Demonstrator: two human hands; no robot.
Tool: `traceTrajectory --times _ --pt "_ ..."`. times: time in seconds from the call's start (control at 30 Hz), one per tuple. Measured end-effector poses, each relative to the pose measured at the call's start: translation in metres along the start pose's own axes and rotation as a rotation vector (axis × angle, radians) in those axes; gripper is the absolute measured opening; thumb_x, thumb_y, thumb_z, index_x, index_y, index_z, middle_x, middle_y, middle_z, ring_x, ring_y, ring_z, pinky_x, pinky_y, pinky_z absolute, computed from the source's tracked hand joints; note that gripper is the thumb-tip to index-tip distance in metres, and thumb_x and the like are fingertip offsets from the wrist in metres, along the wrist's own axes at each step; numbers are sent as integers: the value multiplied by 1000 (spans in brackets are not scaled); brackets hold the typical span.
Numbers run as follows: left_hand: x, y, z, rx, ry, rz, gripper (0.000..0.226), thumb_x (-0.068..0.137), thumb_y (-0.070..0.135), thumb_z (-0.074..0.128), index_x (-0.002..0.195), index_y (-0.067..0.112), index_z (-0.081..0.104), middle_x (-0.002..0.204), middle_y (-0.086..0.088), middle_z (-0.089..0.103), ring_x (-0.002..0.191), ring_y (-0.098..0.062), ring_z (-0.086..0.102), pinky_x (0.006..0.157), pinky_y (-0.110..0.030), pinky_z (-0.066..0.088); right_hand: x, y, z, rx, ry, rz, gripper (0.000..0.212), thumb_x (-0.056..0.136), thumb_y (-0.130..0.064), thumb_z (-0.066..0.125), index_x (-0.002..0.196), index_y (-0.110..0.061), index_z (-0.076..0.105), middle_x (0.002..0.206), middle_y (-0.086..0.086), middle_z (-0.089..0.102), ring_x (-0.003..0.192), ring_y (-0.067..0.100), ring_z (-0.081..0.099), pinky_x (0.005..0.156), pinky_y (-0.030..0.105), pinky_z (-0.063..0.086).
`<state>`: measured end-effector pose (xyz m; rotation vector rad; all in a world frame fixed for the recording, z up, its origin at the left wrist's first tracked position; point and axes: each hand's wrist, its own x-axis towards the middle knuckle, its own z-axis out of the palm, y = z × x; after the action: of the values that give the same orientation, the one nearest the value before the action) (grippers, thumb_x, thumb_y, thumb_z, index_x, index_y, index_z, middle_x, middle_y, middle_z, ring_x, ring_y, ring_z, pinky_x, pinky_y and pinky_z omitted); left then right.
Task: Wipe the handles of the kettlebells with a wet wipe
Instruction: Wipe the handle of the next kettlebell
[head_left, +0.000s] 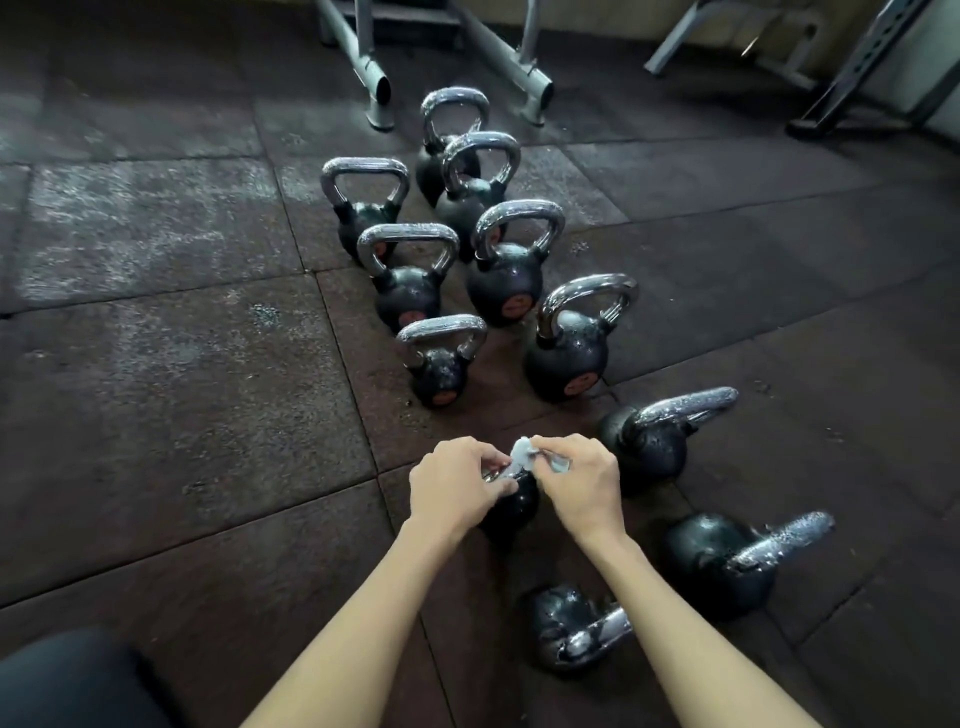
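Gripping handle (492, 475) of upright kettlebell (511, 512) with left hand (457, 483), low centre on rubber floor (208, 415); pinching wet wipe (521, 451) against handle top with right hand (584, 483); amid more kettlebells (506, 291) beyond and rightward

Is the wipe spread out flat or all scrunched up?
Scrunched up. The wet wipe is a small white wad pinched by the right hand, not a flat sheet.

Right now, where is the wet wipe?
Head view, lower centre: the right hand pinches the wet wipe on the handle of the kettlebell that the left hand grips.
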<state>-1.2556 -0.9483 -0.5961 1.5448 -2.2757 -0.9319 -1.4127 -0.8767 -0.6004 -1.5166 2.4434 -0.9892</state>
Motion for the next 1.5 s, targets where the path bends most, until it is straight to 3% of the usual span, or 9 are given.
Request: traceTrajectory --times 0.27,0.43,0.57,0.73,0.83,1.07,1.17,1.3,1.5 --pt "-6 3 -1 -5 13 -37 35 76 60 77 109 47 75 104 18 72 100 -11 68 82 -29 51 -15 5 1 -110 -103 -208 16 86 -22 79 102 -20 80 90 -5 62 78 21 51 71 39 52" --pt "-7 8 1 30 16 -66 35 76 59 79 110 49 74 101 17 70 101 -12 67 85 -31 50 21 27 -5 31 -75 22 8 84 -19 83 93 -18 84 82 -9 64 84 25 59 75 26 40" --pt "-11 13 0 59 30 -77 35 76 60 78 109 51 73 105 19 70 102 -11 66 86 -33 52 -1 26 0 105 -128 -86 10 82 -15 85 90 -20 83 83 -9 68 82 19 57 75 18 41" --pt "-6 22 -3 146 -3 -79 38 76 59 79 112 48 73 108 18 71 106 -13 66 88 -34 52 12 50 -5 209 -22 138 17 81 -17 86 97 -13 83 85 -3 73 84 26 66 79 36 51" --pt "2 28 -9 222 -53 -85 38 71 54 84 107 45 75 102 14 74 103 -16 69 87 -32 53 5 41 -4 189 -105 4 17 82 -17 85 99 -16 82 85 -6 71 84 21 61 79 29 47" --pt "30 60 1 311 -144 -14 51 76 43 88 121 29 70 123 -5 64 112 -26 65 88 -35 49 32 53 -11 239 -195 153 18 81 -24 86 98 -21 83 93 -7 77 89 12 69 84 27 52" --pt "27 54 9 323 -138 -4 44 77 43 85 117 29 74 116 -4 68 108 -26 66 80 -33 45 32 58 -14 262 -230 168 16 80 -24 87 96 -22 83 88 -13 75 84 0 68 79 15 52" --pt "22 46 8 383 -82 28 37 79 50 81 112 35 76 107 -2 72 103 -25 69 73 -30 40 35 60 -14 327 -257 209 14 81 -24 85 95 -24 83 86 -12 78 81 3 71 78 23 55" --pt "3 5 -14 360 -95 13 36 74 61 80 104 42 77 100 5 75 102 -21 68 79 -32 50 24 48 2 368 -327 189 14 82 -23 84 96 -22 83 89 -13 77 81 0 70 75 17 52"
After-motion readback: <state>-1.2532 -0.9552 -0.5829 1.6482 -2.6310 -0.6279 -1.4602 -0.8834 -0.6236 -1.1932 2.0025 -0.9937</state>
